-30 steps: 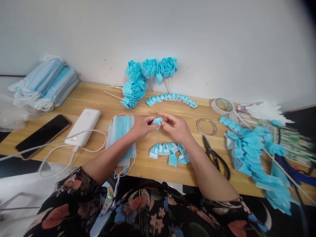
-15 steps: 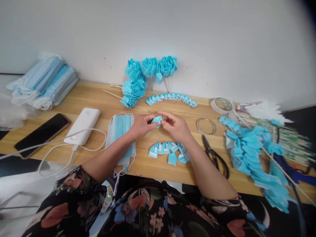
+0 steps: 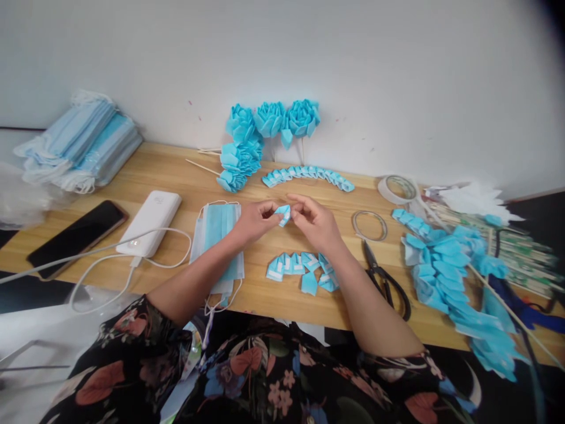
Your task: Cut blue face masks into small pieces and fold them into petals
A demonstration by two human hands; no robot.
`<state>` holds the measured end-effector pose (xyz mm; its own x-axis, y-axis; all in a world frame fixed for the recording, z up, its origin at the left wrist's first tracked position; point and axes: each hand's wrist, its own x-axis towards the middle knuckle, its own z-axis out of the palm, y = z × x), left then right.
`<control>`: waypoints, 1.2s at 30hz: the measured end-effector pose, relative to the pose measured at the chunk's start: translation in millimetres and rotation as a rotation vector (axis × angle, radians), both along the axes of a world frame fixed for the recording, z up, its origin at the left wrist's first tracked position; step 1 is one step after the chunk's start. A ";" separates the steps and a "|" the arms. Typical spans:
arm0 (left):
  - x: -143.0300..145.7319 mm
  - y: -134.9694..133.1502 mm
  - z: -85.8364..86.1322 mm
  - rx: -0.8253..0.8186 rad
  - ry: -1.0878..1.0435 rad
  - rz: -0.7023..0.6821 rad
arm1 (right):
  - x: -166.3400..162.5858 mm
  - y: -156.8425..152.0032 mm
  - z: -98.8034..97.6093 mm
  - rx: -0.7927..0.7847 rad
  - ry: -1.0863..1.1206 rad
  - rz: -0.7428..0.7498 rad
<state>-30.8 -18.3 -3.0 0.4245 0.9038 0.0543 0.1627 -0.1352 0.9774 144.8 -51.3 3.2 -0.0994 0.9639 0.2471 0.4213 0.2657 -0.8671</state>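
My left hand [image 3: 257,222] pinches a small folded blue petal [image 3: 283,215] of mask fabric between thumb and fingers, above the table. At the petal's right edge, my right hand [image 3: 314,221] is closed, thumb and fingertips together against it, with one finger stretched out above. Whether the right fingertips grip the edge or only touch it is hard to see. Below the hands lie several folded blue petals with white strips [image 3: 291,265], partly hidden by my right forearm. Behind the hands, a curved row of overlapping petals [image 3: 306,172] rests on the table.
Blue fabric flowers [image 3: 269,119] on sticks stand by the wall. Face masks [image 3: 217,235], a white power bank [image 3: 150,222] with cable and a phone [image 3: 77,238] lie left. Tape rolls [image 3: 369,226], black scissors [image 3: 384,280] and a petal heap [image 3: 441,265] lie right.
The petal has turned slightly between my fingers and shows a pale strip. My right fingers have shifted a little to the right along its edge. The view has moved slightly.
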 end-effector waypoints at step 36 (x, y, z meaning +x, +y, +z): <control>1.1 -0.1 -4.9 -0.054 -0.097 0.100 | -3.3 -1.7 -3.5 0.312 -0.330 -0.037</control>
